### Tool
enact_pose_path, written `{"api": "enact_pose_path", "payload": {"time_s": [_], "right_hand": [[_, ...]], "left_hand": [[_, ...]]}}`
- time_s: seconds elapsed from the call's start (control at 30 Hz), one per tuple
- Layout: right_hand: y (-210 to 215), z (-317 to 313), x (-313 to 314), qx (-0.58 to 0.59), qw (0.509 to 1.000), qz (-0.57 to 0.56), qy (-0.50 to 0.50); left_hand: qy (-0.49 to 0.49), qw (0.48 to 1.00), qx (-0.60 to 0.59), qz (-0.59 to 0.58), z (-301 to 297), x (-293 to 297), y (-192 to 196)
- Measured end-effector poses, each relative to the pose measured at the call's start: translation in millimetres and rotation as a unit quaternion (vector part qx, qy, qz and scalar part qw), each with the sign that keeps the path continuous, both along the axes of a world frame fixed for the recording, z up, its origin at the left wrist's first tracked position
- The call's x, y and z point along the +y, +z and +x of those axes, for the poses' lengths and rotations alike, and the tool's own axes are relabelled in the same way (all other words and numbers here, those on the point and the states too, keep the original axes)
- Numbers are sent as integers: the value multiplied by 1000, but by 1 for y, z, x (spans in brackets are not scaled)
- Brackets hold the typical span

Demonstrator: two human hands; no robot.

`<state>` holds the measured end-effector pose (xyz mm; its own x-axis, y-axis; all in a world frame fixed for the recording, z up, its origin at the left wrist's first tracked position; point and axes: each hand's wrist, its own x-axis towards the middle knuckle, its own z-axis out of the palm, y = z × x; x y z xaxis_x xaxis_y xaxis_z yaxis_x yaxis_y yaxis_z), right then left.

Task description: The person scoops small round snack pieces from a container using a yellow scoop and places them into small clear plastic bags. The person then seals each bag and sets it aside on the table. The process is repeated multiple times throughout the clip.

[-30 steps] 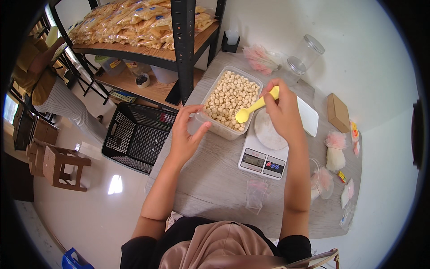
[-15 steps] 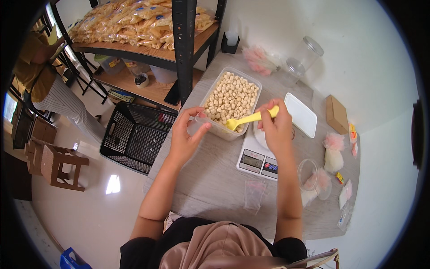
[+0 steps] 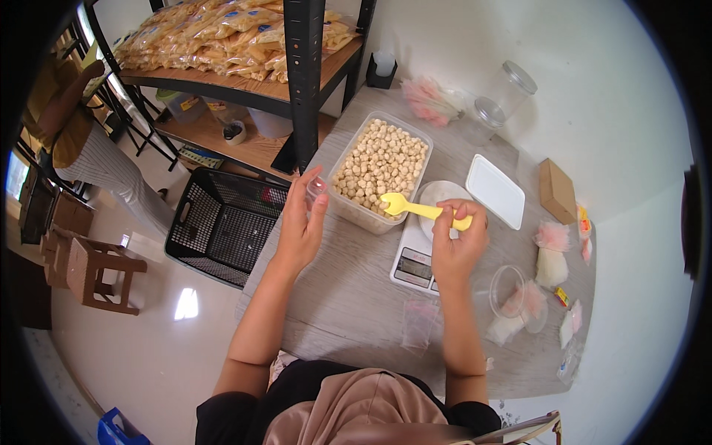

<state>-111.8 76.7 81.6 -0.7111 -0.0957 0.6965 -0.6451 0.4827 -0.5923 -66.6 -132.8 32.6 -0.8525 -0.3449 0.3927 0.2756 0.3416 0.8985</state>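
A clear rectangular tub [image 3: 363, 216] is filled with cream-coloured, round nuts [image 3: 382, 159] that look like candlenuts. My right hand [image 3: 460, 245] grips the handle of a yellow plastic spoon [image 3: 426, 211]. The spoon's head rests at the tub's near right edge, over the nuts. At the tub's left side my left hand [image 3: 300, 230] has its thumb and fingers around a small clear plastic bag [image 3: 317, 185] with a pink tint. Partly behind my right hand is a white kitchen scale [image 3: 410, 256] with a round pan [image 3: 445, 194].
A white lid [image 3: 495, 191], a brown box [image 3: 557, 190], clear jars [image 3: 489, 111] and bundled plastic bags [image 3: 552, 256] lie around the table's right and back. A flat clear bag [image 3: 420, 323] lies nearer me. A black crate [image 3: 230, 222] and a shelf post [image 3: 305, 89] stand left.
My left hand has drawn slightly left and up from the tub's corner with the bag. The spoon has shifted a little right, and my right hand has lowered toward me over the scale.
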Motion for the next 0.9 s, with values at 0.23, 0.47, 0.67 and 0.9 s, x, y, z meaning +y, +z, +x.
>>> {"api": "enact_pose_path", "payload": {"time_s": [0.23, 0.47, 0.67, 0.9], "right_hand": [[-4, -15, -10, -188, 970, -145, 58], [-21, -11, -7, -239, 936, -225, 124], [-37, -9, -15, -254, 921, -261, 137], [-44, -9, -17, -297, 897, -291, 148]], "left_hand": [[-9, 994, 46, -98, 0, -3, 3], [-6, 994, 34, -102, 2, -4, 7], [6, 998, 44, -54, 0, -4, 6], [-12, 994, 46, -98, 0, -5, 7]]}}
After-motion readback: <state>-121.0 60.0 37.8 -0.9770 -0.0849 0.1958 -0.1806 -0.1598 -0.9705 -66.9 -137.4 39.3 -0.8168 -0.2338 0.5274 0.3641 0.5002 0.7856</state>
